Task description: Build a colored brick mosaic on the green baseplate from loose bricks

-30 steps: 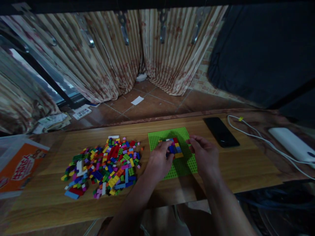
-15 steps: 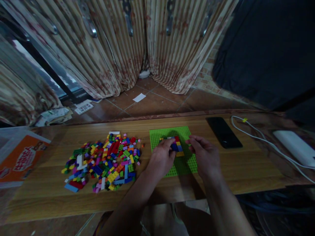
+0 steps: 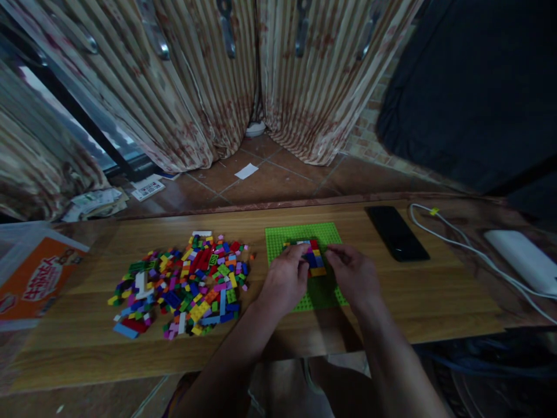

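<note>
Both hands meet on brick stack (image 3: 312, 258), centre of green baseplate (image 3: 304, 235). Left hand (image 3: 285, 283) and right hand (image 3: 353, 276) pinch it, probably. I'd press straight down; loose bricks (image 3: 183, 284) at 9 o'clock.

— What's on the wooden table (image 3: 435, 296)?
— A pile of loose bricks (image 3: 183, 284), a green baseplate (image 3: 287, 238), a black phone (image 3: 397, 233), a white cable (image 3: 456, 244), a white power bank (image 3: 520, 260).

A single head-worn camera looks forward and steeply down from just above the long wooden bench (image 3: 435, 302), close over the person's forearms. It faces striped beige curtains (image 3: 282, 87) and a brown tiled floor (image 3: 270, 180) beyond the bench's far edge.
</note>
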Demonstrator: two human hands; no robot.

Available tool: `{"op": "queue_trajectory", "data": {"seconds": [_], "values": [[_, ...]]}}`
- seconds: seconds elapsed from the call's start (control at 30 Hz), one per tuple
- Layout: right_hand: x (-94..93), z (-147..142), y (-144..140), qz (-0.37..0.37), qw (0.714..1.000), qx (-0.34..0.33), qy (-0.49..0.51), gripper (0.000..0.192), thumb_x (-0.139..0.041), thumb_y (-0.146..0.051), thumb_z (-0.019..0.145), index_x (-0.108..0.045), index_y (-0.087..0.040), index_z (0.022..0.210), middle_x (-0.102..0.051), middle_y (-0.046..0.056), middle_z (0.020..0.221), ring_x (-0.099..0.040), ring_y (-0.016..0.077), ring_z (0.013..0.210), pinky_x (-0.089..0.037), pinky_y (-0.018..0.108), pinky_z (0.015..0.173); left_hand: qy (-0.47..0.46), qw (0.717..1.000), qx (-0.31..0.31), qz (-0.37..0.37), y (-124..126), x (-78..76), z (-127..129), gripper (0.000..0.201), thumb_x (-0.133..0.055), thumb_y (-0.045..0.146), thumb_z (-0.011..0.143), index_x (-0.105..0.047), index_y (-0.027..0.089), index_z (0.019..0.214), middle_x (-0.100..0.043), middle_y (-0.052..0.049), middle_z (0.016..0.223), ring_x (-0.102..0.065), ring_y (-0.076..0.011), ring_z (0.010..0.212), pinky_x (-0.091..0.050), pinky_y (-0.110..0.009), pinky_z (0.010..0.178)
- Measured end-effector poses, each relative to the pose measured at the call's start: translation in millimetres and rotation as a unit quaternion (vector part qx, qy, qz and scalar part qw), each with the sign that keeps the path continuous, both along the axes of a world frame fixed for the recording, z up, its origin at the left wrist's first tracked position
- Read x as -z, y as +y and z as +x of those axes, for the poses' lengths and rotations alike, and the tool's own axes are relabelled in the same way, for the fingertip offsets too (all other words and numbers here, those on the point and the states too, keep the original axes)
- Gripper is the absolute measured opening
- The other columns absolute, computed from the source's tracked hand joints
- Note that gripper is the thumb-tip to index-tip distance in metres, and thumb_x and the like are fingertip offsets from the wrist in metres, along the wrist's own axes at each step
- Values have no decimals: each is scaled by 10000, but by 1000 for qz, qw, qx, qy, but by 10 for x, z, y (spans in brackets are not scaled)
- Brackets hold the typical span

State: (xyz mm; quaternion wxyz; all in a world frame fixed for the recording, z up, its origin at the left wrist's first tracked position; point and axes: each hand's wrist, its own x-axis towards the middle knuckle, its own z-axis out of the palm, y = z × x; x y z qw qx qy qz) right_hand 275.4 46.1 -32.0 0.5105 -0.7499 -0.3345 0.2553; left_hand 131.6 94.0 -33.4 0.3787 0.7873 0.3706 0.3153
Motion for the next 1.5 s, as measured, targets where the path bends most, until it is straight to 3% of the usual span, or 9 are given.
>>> {"op": "queue_trajectory", "data": {"seconds": [0.17, 0.4, 0.6, 0.7, 0.83, 0.93, 1.2, 1.5], "values": [[47, -24, -5, -29, 996, -51, -65, 351, -585, -390, 782, -691, -129, 992, -745, 130, 901, -698, 242, 825, -525, 378, 765, 11, 1000, -1, 11, -3, -9, -1, 338, -500, 60, 855, -592, 182, 1156, -697, -88, 1101, -678, -209, 989, -558, -373, 900], [-19, -70, 5, -72, 989, -53, -114, 356, -606, -380, 785, -678, -127, 1025, -743, 128, 903, -701, 243, 807, -527, 378, 760, 10, 1000, -7, 22, 0, -71, -35, 334, -489, 69, 859, -599, 166, 1159, -704, -97, 1085, -677, -211, 983, -552, -369, 896], [-13, -48, 8, -79, 989, -44, -114, 358, -595, -361, 789, -673, -120, 1043, -741, 128, 917, -698, 231, 803, -527, 360, 745, -39, 996, -77, -3, 59, -131, -184, 279, -528, 145, 871, -648, 199, 1118, -729, -59, 1032, -690, -187, 909, -546, -312, 840], [-5, -48, 12, -87, 987, -53, -123, 357, -586, -324, 789, -665, -104, 1059, -737, 139, 938, -695, 229, 814, -523, 354, 752, -117, 984, -124, -47, 117, -128, -251, 230, -551, 168, 859, -681, 194, 1047, -737, -49, 957, -691, -168, 831, -545, -272, 749], [-12, -75, 19, -108, 980, -64, -157, 367, -574, -316, 797, -658, -105, 1085, -734, 139, 959, -688, 229, 811, -513, 357, 753, -256, 940, -175, -144, 169, -181, -304, 149, -598, 212, 822, -692, 157, 924, -732, -43, 836, -671, -142, 691, -539, -242, 634], [-16, -101, 25, -121, 971, -66, -194, 371, -567, -336, 803, -664, -116, 1086, -732, 135, 969, -679, 228, 789, -505, 357, 736, -308, 913, -201, -175, 182, -249, -341, 131, -642, 226, 782, -694, 142, 868, -714, -32, 780, -655, -132, 682, -533, -225, 606], [19, -121, 45, -126, 956, -60, -258, 385, -554, -400, 801, -690, -132, 1043, -733, 122, 892, -638, 215, 671, -474, 350, 647, -332, 899, -208, -197, 202, -297, -399, 136, -650, 234, 752, -697, 143, 843, -700, -23, 741, -635, -118, 639, -521, -222, 579], [-20, -123, 69, -141, 956, -66, -248, 327, -576, -365, 794, -701, -146, 1004, -738, 118, 878, -665, 228, 714, -475, 341, 648, -340, 895, -204, -202, 197, -305, -447, 137, -641, 227, 765, -692, 139, 857, -695, -29, 763, -640, -123, 689, -532, -219, 599]]}}
